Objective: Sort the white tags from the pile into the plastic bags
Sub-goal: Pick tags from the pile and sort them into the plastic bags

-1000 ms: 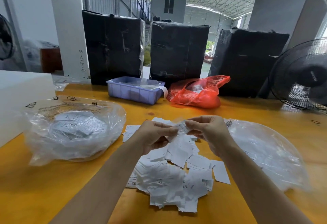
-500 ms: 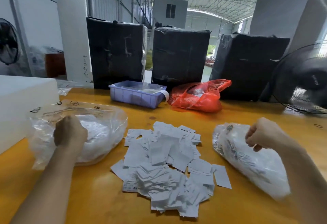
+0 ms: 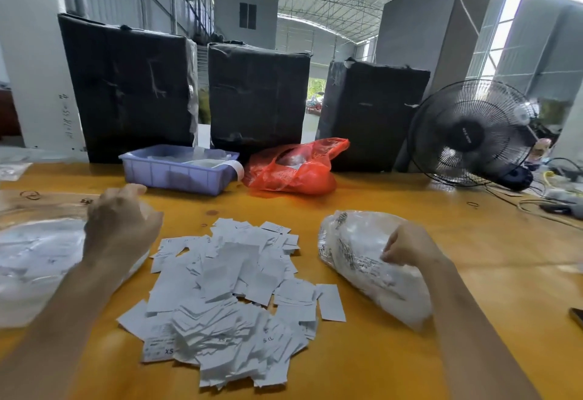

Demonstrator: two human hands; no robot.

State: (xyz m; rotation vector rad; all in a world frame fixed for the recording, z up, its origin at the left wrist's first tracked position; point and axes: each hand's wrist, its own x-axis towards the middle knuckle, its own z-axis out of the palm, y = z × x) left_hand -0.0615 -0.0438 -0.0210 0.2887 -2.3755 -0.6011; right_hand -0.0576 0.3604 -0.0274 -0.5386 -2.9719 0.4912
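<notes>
White tags, thin flat paper rectangles, heaped loosely mid-table between two clear crinkled plastic bags. Left bag, wide and slack, at far left; left hand over its edge, fingers curled, grip contents impossible to tell. Right bag, bunched and half-full; right hand pressed against it, grip likewise unclear. Best to release each tag well inside the bag mouth, since light paper flutters. Smooth orange table beneath.

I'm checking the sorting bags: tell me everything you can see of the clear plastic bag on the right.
The right clear plastic bag is thin, crinkled film, bulging with white tags. It lies on its side on the orange table, just right of the loose tag pile. The right hand rests on its top; whether it grips the film is unclear.
</notes>
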